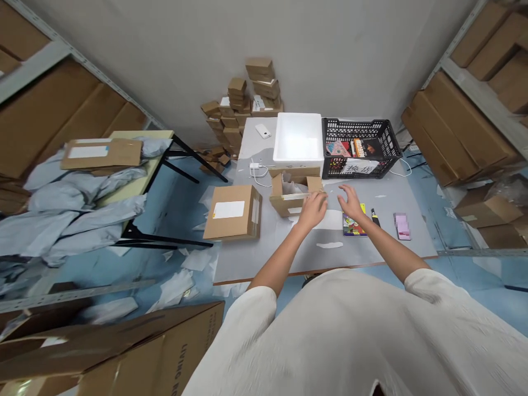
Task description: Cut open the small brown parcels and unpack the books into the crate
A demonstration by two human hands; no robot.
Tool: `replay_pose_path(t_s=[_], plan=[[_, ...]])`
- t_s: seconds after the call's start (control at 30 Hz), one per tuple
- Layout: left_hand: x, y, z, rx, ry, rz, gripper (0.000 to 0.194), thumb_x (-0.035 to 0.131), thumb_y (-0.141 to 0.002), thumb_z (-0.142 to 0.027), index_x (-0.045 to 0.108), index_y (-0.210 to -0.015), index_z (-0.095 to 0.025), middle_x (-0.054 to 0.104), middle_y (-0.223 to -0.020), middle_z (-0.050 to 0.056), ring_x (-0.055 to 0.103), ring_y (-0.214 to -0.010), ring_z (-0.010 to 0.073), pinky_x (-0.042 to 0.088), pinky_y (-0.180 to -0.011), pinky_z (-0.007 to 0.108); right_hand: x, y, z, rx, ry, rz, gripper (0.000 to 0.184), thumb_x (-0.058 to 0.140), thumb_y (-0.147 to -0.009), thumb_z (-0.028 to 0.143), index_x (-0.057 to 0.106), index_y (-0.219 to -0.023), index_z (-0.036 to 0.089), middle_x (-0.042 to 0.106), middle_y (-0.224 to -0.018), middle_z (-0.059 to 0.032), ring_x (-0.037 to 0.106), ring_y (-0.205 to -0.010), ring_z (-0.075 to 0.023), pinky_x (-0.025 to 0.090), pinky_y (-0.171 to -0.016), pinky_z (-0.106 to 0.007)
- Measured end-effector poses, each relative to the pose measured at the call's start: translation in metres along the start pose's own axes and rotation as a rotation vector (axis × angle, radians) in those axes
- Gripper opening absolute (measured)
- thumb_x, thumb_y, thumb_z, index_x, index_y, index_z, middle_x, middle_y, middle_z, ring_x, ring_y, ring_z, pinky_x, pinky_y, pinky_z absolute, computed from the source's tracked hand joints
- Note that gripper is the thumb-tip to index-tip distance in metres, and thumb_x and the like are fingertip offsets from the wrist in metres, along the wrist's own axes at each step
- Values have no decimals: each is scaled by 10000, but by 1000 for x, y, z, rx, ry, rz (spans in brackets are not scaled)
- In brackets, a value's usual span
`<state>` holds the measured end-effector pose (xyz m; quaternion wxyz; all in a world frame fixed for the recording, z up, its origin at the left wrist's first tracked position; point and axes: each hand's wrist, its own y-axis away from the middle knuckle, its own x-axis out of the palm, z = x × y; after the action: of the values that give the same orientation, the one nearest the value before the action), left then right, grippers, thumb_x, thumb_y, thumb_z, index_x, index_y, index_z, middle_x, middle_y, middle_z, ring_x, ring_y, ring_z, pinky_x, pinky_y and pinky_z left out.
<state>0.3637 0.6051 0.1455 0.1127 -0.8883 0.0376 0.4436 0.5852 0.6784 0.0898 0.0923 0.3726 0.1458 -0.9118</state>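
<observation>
My left hand [313, 209] rests on the near edge of a small open cardboard box [289, 190] in the middle of the grey table [264, 247]; its fingers curl over the box wall. Beside it, my right hand [350, 201] hovers just right of the box with fingers spread, holding nothing. Under that hand lies a colourful flat card pack [355, 226], and a white sheet [330, 220] lies between the two hands.
A sealed cardboard parcel [233, 212] with a white label sits at the table's left. A white foam box [297, 137], a black crate [358, 146], a phone [263, 131], a marker [375, 217] and a pink pack [402, 225] share the table. Stacked boxes [243, 104] stand behind.
</observation>
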Motion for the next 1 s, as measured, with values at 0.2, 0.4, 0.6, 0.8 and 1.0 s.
replay_pose_path(t_s=[0.2,0.4,0.6,0.8,1.0], plan=[[85,17,-21,-62,211,223,338,503,-1065,-195,699,-1338,-230,713,-1388,99,670,-1304,241,511,-1150,404,-35,70,-81,407,11,85,496,550,-943,262,693,-1408,168,664,-1475,-198,658,-1313,-331,502,-1190,-509],[163,26,-22,-269,264,379,354,556,-1006,-152,727,-1310,-208,737,-1375,121,730,-1232,245,581,-1098,400,-32,118,-125,644,-1,203,471,645,-908,257,735,-1364,179,732,-1428,-179,703,-1309,-337,555,-1139,-467],[220,41,-20,-379,296,431,423,650,-935,-158,729,-1346,-221,757,-1389,134,717,-1301,316,576,-1144,471,-25,136,-145,830,-200,235,629,631,-917,197,627,-1544,148,683,-1543,-189,669,-1417,-313,540,-1181,-428],[254,43,-20,-430,349,388,514,639,-879,-102,695,-1386,-171,685,-1502,166,624,-1435,336,471,-1257,475,-19,141,-158,893,-424,244,707,703,-879,218,597,-1576,160,701,-1527,-163,658,-1425,-314,523,-1195,-391],[271,47,-22,-488,334,407,571,683,-823,-122,682,-1393,-157,672,-1474,165,615,-1424,342,468,-1239,444,-8,139,-171,924,-470,219,654,662,-869,221,608,-1519,181,742,-1461,-123,714,-1325,-259,573,-1110,-351]])
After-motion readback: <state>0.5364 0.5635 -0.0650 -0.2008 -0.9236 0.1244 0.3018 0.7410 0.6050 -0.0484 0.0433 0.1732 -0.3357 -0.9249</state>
